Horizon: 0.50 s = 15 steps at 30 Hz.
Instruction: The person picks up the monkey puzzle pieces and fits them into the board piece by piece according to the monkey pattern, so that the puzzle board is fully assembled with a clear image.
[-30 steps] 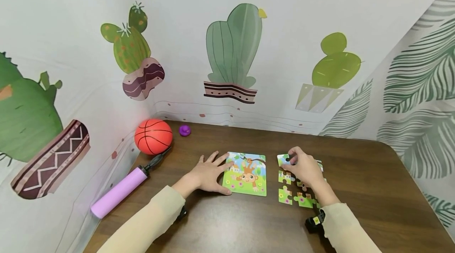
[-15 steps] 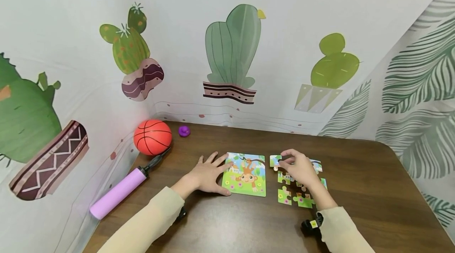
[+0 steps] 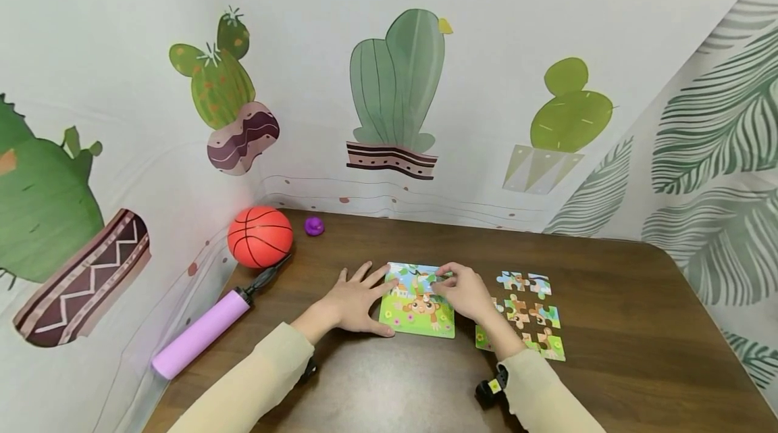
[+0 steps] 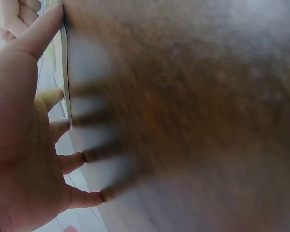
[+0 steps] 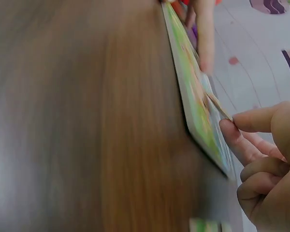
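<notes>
A square puzzle board (image 3: 408,326) with a monkey picture lies on the wooden table. My left hand (image 3: 354,302) rests at its left side with fingers spread; the thumb and some fingertips touch the board's edge. Over the upper part of the board, my right hand (image 3: 467,294) pinches a puzzle piece (image 3: 425,282) between thumb and forefinger. The right wrist view shows that piece (image 5: 218,106) tilted, seen nearly edge-on, close to the board's surface. Several other puzzle pieces (image 3: 516,311) lie to the right of the board, partly hidden by my right wrist.
At the back left are a red basketball (image 3: 260,237) and a small purple toy (image 3: 314,226). A lilac hand pump (image 3: 200,335) lies along the table's left edge. Behind the table (image 3: 632,325) hangs a white cloth (image 3: 304,82) printed with cacti and leaves.
My right hand has carried the puzzle piece left, from the group of pieces to above the board. The pieces it covered show more fully. My left hand has stayed in place.
</notes>
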Each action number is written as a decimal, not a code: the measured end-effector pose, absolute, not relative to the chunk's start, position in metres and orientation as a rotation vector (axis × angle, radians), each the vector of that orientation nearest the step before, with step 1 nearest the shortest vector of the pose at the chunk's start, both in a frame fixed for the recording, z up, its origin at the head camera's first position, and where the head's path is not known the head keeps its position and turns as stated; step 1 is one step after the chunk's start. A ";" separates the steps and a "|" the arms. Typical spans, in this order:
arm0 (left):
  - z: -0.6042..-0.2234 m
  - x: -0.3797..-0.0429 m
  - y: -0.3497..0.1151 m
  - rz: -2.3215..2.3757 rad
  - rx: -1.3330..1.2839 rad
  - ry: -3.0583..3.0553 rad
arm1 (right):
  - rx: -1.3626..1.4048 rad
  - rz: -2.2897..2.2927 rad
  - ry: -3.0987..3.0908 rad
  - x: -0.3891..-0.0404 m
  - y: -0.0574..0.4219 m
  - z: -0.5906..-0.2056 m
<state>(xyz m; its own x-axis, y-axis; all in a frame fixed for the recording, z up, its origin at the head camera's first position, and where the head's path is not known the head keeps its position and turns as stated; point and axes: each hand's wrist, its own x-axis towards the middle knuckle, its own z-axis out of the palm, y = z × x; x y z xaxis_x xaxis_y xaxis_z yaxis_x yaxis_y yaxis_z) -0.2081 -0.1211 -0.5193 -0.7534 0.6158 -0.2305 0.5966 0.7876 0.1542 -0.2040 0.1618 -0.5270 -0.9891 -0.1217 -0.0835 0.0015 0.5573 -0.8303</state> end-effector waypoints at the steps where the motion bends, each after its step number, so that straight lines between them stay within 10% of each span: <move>1: -0.519 -0.208 -0.121 0.105 0.939 2.711 | -0.106 -1.420 2.650 -0.205 0.157 -0.528; 15: -0.519 -0.208 -0.123 0.143 0.974 2.705 | -0.074 -1.481 2.597 -0.212 0.114 -0.529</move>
